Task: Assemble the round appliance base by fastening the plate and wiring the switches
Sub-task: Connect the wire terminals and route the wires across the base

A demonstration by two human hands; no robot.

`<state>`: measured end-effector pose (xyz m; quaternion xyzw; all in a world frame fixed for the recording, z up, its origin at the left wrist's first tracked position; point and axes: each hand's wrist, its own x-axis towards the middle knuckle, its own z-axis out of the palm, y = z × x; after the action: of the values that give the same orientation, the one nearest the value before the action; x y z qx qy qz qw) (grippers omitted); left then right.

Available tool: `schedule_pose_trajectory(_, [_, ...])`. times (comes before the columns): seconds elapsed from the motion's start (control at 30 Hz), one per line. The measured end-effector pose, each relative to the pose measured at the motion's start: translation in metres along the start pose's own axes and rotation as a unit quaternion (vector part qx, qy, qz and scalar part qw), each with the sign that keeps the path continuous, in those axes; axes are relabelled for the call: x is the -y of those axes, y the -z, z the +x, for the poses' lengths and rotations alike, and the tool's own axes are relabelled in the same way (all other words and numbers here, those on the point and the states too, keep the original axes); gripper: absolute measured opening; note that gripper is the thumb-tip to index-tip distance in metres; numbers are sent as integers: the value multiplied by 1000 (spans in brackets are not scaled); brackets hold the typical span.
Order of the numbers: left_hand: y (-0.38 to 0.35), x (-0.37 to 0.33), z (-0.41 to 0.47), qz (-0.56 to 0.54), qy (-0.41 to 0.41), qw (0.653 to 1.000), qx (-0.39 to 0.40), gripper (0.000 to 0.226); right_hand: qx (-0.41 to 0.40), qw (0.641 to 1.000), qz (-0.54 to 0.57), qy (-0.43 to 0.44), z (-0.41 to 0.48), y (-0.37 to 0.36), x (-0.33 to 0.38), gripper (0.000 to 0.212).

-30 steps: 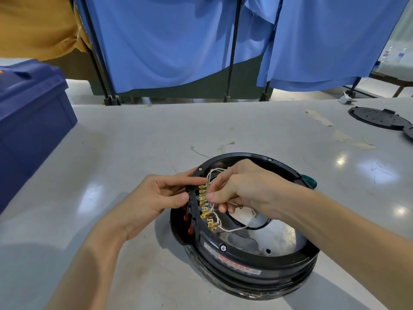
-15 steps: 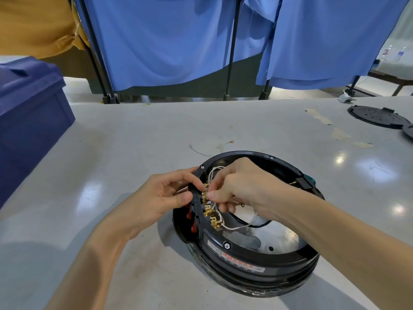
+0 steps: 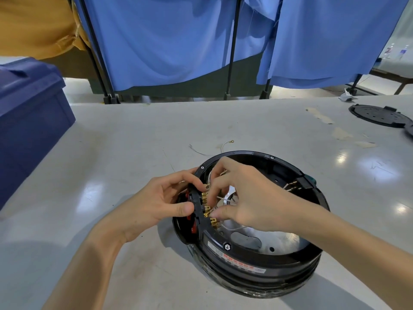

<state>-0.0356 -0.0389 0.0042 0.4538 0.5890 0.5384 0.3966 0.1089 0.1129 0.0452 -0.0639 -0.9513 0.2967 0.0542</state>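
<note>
Fingers point(image 3: 215, 186) of the right hand point(image 3: 252, 198) are pinching a white wire point(image 3: 235, 228) onto the brass terminals point(image 3: 214, 221), row running near-to-far just beneath. The left hand point(image 3: 154, 202) is gripping the round base point(image 3: 243, 260), near the desk's point(image 3: 111, 153) front edge.

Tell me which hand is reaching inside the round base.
The right hand: its fingers are among the brass terminals inside the base, while the left hand grips its rim from outside, by the red switches.
</note>
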Motion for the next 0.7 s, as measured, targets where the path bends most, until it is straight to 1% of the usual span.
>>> schedule_pose_trajectory(0.1, [1,1,0,1,-2,1000,1,61,13,999,-43,20,5,3,0,12])
schedule_pose_trajectory(0.17, [2,1,0,-5,-6,1000,8,57,26,998,-44,27,6,7,0,13])
schedule_pose_trajectory(0.23, [2,2,0,-14,-11,1000,13,54,28,999,-32,27,5,9,-3,15])
schedule_pose_trajectory(0.33, [2,1,0,-19,-12,1000,16,49,6,999,-13,35,3,8,-6,17])
schedule_pose_trajectory(0.57, [1,2,1,-15,-7,1000,5,51,3,997,71,39,0,6,-7,9])
schedule_pose_trajectory(0.7, [1,2,1,-12,-8,1000,2,52,-5,996,77,47,1,3,-5,8])
